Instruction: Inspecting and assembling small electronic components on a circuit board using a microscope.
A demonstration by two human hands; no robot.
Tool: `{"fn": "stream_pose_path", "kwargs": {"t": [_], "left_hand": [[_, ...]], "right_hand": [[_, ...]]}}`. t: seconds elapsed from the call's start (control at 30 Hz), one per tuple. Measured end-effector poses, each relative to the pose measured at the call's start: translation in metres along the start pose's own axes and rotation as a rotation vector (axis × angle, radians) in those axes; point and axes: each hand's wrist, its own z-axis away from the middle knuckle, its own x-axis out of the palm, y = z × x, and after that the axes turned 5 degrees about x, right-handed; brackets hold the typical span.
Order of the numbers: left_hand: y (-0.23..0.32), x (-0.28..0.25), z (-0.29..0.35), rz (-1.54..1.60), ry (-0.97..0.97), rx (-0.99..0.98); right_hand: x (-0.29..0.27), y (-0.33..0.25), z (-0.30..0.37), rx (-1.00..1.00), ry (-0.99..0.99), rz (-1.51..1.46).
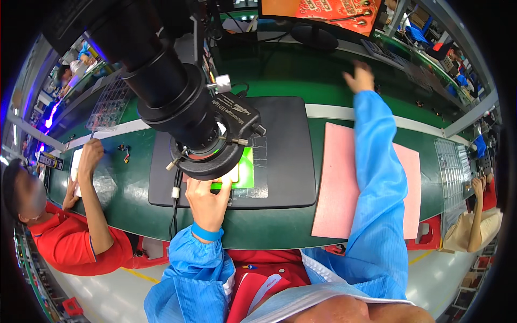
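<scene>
Beneath the black ring light of a microscope (180,94), my left hand (207,204) has its fingers closed on a small reddish, brightly lit circuit board (232,175). The ring hides most of that board and some of my fingertips. Under it lies a bright green piece (246,169), on a dark mat (288,161). A blue band circles my left wrist. My right hand (361,79) is stretched far forward over the green bench, with thumb and fingers apart and nothing seen in it.
A monitor (323,13) at the back shows a magnified red circuit board, with a keyboard (385,54) beside it. A pink mat (336,183) lies under my right arm. Wire trays (107,105) stand on the bench. A co-worker in red (81,237) works at left, another person (474,226) at right.
</scene>
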Motion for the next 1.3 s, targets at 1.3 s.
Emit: {"fn": "stream_pose_path", "kwargs": {"t": [1.3], "left_hand": [[-0.010, -0.015, -0.003, 0.304, -0.075, 0.003]], "right_hand": [[-0.091, -0.205, 0.122, -0.431, -1.168, -1.033]]}}
